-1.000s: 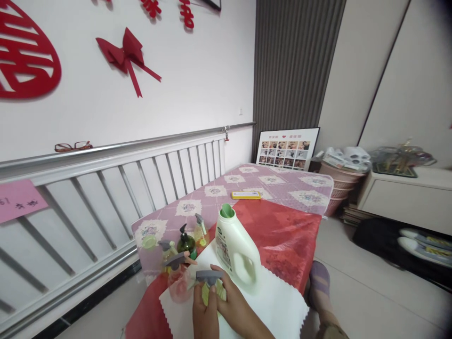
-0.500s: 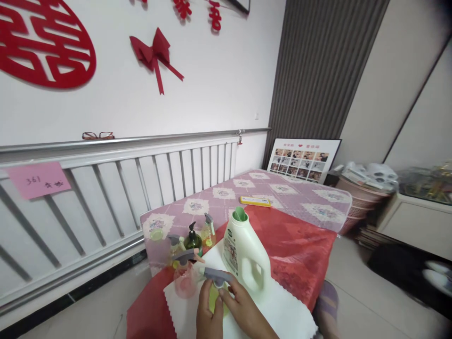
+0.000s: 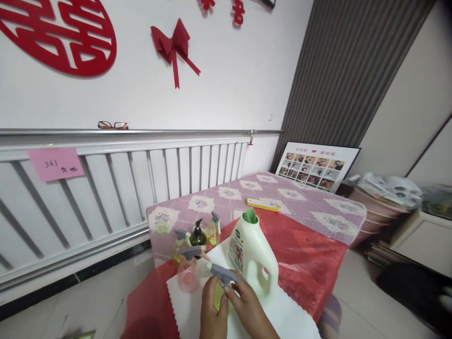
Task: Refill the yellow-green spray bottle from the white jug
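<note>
Both my hands close around a yellow-green spray bottle [image 3: 219, 295] with a grey trigger head [image 3: 223, 273]. My left hand [image 3: 213, 310] wraps the bottle's body, while my right hand [image 3: 249, 303] grips at the collar under the head. Just beyond them stands a large pale-green jug [image 3: 252, 249], its mouth uncapped and showing a green inner spout [image 3: 250, 216]. A pink spray bottle [image 3: 189, 275] stands left of my hands. Behind it are a dark green pump bottle [image 3: 198, 235] and two yellowish spray bottles, one on the left [image 3: 180, 242] and one on the right [image 3: 213, 230].
A white scalloped mat [image 3: 183, 310] lies over a red cloth [image 3: 303, 256] on the purple patterned tablecloth [image 3: 240, 197]. Farther back lies a yellow-edged box [image 3: 262, 204]. A small green lid-like disc [image 3: 162, 228] sits near the left edge. The white radiator [image 3: 141, 183] borders the table.
The view has swung slightly left, so everything sits farther right in the picture. Both hands stay on the spray bottle, with little change in grip.
</note>
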`<state>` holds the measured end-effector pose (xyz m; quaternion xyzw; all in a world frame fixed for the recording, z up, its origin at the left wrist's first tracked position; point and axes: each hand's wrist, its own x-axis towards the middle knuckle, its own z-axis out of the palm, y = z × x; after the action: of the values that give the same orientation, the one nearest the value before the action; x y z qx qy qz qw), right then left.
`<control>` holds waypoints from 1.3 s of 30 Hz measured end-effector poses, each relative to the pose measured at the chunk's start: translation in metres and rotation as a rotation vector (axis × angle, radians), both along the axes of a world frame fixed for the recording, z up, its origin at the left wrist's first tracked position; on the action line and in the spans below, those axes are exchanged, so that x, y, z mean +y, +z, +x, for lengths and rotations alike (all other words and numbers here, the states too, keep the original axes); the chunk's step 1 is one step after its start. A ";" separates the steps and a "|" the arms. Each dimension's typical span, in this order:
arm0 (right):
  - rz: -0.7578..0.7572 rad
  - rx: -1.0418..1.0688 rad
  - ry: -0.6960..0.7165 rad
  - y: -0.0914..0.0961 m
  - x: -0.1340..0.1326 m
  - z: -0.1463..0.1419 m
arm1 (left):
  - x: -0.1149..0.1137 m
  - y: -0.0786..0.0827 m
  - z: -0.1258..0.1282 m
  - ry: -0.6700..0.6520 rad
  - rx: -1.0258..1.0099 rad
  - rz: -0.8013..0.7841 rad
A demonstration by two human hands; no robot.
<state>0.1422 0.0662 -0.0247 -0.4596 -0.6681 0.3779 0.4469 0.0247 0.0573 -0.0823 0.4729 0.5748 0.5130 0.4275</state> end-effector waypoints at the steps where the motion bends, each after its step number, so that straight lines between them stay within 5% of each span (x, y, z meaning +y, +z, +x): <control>1: 0.003 -0.013 0.007 0.001 0.000 0.001 | 0.000 0.000 0.000 -0.003 -0.001 -0.008; 14: 0.060 -0.159 0.027 0.012 0.005 -0.003 | -0.003 0.002 0.002 0.048 -0.093 -0.013; 27: -0.025 -0.163 -0.277 0.001 0.002 -0.017 | -0.004 0.003 0.011 0.047 -0.050 0.092; 39: -0.080 -0.118 -0.420 -0.003 0.000 -0.024 | 0.000 0.014 0.009 0.072 0.033 0.185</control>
<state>0.1184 0.0663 -0.0280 -0.6271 -0.5673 0.2751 0.4573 0.0340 0.0570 -0.0685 0.4977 0.5488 0.5710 0.3536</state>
